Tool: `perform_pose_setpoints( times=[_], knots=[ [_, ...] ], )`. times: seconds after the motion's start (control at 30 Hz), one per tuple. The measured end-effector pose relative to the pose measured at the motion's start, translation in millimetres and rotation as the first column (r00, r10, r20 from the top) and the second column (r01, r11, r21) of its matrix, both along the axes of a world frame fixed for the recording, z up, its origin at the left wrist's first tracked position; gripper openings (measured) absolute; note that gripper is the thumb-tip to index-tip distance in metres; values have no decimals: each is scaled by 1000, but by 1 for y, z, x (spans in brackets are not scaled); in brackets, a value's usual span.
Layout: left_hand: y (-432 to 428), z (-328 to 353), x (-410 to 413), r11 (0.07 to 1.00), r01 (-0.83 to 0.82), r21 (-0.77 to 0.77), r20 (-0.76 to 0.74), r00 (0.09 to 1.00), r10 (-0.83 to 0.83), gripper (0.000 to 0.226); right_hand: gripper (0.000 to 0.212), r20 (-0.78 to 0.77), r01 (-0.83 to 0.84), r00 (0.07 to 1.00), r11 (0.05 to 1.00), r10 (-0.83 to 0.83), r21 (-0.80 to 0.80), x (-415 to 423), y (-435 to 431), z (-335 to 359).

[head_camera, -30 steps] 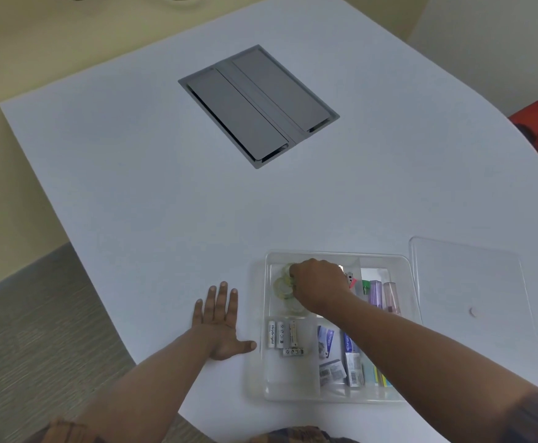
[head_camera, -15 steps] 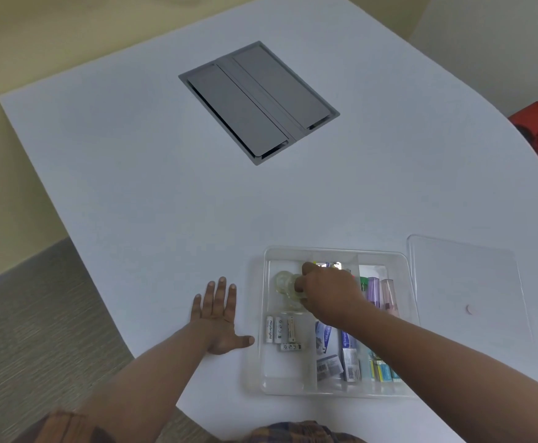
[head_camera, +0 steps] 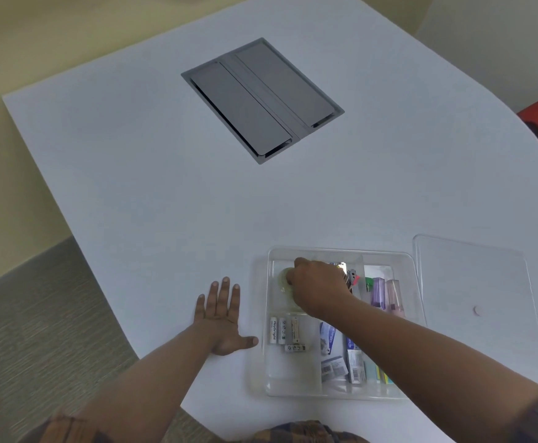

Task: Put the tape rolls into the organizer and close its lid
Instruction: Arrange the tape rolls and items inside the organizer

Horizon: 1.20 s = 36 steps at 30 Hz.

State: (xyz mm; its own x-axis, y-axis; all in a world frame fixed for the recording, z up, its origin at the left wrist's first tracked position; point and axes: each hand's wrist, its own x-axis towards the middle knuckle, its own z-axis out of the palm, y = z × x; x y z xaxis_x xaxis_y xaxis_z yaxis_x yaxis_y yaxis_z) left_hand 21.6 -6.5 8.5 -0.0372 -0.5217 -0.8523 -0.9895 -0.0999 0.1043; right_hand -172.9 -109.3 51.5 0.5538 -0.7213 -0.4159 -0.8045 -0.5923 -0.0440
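Step in hand: the right hand [head_camera: 320, 287] sets tape rolls [head_camera: 284, 280] into the upper left compartment of the organizer [head_camera: 338, 393], in the lower middle of the frame.
Right hand: knuckles up, fingers curled down on a pale clear roll. Whether it grips the roll or only touches it, I cannot tell, because the hand covers it.
Left hand [head_camera: 222, 316]: flat on the table [head_camera: 139, 174], fingers spread, empty, just left of the organizer and not touching it.
Tape rolls: inside the compartment, partly under the right hand. How many there are is not clear.
Other compartments: batteries [head_camera: 285, 330] below the rolls, packets and highlighters to the right.
Lid [head_camera: 472, 282]: off, lying flat on the table just right of the organizer.
How to do it well: I think the roll should lie flat, below the rim, so the lid can sit. Open the fingers only when the roll rests on the bottom, and lift the hand straight up.
Next need: probably the lid, carried over and pressed on evenly.
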Motion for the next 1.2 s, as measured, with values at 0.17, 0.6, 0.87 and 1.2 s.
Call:
perform_pose_setpoints(
  times=[0.17, 0.6, 0.87, 1.2],
  knots=[
    [0, -1, 0, 1000, 4, -2, 3, 1000, -4, 114, 15, 55, -39, 998, 999, 41, -34, 5, -5, 0],
    [-1, -1, 0, 1000, 10, 7, 2, 1000, -11, 113, 10, 55, 33, 998, 999, -31, -33, -9, -4, 15],
    [1, 0, 0, 1000, 6, -13, 3, 1000, -6, 114, 10, -98, -97, 991, 994, 92, -46, 1, 4, 11],
    [0, 0, 0, 1000, 6, -9, 0, 1000, -6, 114, 13, -155, -169, 974, 986, 167, 1, -2, 6, 6]
  ],
)
